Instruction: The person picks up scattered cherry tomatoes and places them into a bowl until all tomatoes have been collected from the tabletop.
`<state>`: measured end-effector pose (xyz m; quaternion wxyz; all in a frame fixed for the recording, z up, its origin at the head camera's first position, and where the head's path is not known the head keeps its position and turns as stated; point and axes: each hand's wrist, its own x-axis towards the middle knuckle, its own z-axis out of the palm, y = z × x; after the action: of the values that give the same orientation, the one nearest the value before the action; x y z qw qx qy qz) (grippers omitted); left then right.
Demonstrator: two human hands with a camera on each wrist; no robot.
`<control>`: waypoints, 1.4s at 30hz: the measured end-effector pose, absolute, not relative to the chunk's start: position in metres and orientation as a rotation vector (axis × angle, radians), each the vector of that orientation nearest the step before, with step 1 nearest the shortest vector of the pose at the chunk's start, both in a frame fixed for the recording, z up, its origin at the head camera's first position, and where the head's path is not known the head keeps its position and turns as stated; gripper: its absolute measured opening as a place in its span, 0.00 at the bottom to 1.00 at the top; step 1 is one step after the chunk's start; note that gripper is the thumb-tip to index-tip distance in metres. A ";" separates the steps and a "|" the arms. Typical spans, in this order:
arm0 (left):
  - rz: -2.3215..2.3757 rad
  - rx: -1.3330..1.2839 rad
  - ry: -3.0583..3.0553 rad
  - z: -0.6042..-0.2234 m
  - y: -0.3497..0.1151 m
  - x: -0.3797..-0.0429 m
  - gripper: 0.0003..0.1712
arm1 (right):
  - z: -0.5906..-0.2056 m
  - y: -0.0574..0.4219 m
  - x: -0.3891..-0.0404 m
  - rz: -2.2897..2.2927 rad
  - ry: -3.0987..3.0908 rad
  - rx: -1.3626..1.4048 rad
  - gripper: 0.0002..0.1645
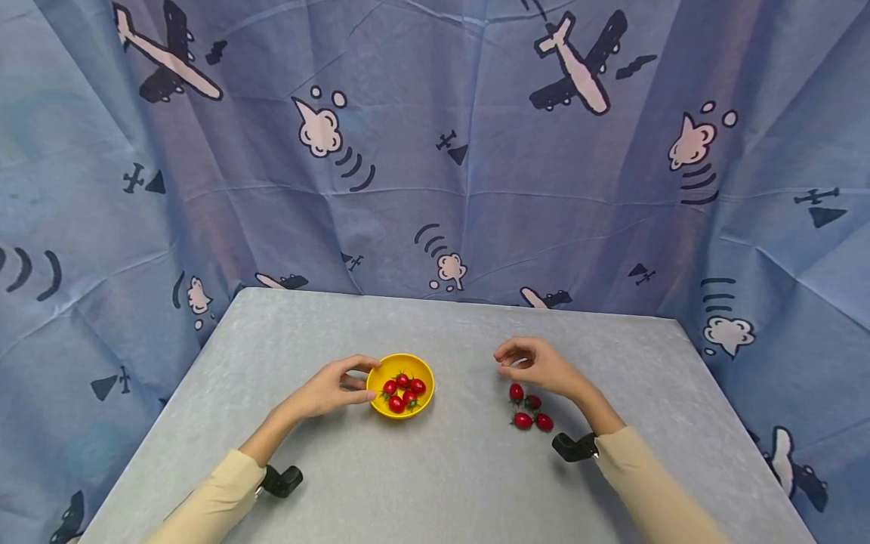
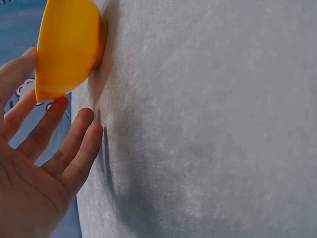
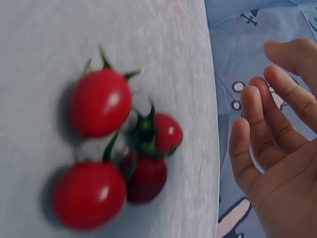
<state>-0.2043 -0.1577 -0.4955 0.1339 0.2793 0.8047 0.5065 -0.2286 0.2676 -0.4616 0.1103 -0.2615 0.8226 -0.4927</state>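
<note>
A yellow bowl [image 1: 429, 402] stands on the table with several red cherry tomatoes [image 1: 396, 405] in it. At its left side, my left hand [image 1: 328, 389] touches the rim with loosely spread fingers. In the left wrist view, the thumb and some fingertips meet the bowl's edge [image 2: 69, 49], while the other fingers [image 2: 81, 148] stand apart from it. My right hand [image 1: 540, 366] hovers just beyond a small cluster of cherry tomatoes [image 1: 522, 421], fingers gently bent and nothing between them. Green stems show on the clustered tomatoes [image 3: 101, 104] in the right wrist view.
The grey table [image 1: 448, 483] reaches back to a blue curtain [image 1: 408, 189] printed with planes, which also hangs along both sides. Each wrist wears a black device [image 1: 574, 447] just below the sleeve's cuff.
</note>
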 end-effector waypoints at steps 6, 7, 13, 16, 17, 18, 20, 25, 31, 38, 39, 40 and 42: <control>1.476 0.808 2.319 -0.494 -0.157 -0.204 0.28 | -0.466 0.289 -0.219 -1.447 2.427 -0.785 0.16; 1.476 0.806 2.318 -0.494 -0.157 -0.204 0.28 | -0.467 0.293 -0.218 -1.447 2.429 -0.783 0.16; 1.480 0.805 2.322 -0.495 -0.159 -0.204 0.29 | -0.474 0.314 -0.208 -1.429 2.449 -0.803 0.14; 1.486 0.808 2.320 -0.495 -0.160 -0.205 0.29 | -0.474 0.320 -0.203 -1.429 2.450 -0.816 0.14; 1.487 0.808 2.319 -0.495 -0.160 -0.205 0.29 | -0.474 0.322 -0.201 -1.431 2.447 -0.817 0.14; 1.486 0.807 2.319 -0.494 -0.160 -0.205 0.29 | -0.474 0.323 -0.200 -1.430 2.448 -0.819 0.14; 1.484 0.806 2.321 -0.494 -0.160 -0.205 0.28 | -0.474 0.325 -0.197 -1.428 2.449 -0.823 0.15; 1.476 0.809 2.327 -0.493 -0.160 -0.204 0.28 | -0.477 0.331 -0.192 -1.416 2.461 -0.817 0.15; 1.465 0.820 2.331 -0.495 -0.160 -0.204 0.28 | -0.482 0.337 -0.186 -1.399 2.466 -0.826 0.16; 1.459 0.814 2.335 -0.495 -0.159 -0.204 0.28 | -0.487 0.343 -0.178 -1.405 2.420 -0.778 0.18; 1.459 0.816 2.334 -0.495 -0.159 -0.204 0.28 | -0.488 0.344 -0.177 -1.403 2.421 -0.767 0.19; 1.459 0.816 2.334 -0.495 -0.159 -0.204 0.28 | -0.488 0.344 -0.175 -1.399 2.427 -0.755 0.19; 1.460 0.818 2.332 -0.495 -0.159 -0.204 0.28 | -0.490 0.344 -0.172 -1.391 2.443 -0.743 0.20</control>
<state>-0.2038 -0.1590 -0.4952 0.1354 0.2825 0.8049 0.5039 -0.1719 0.3443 -0.4896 0.1166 -0.2538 0.8345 -0.4749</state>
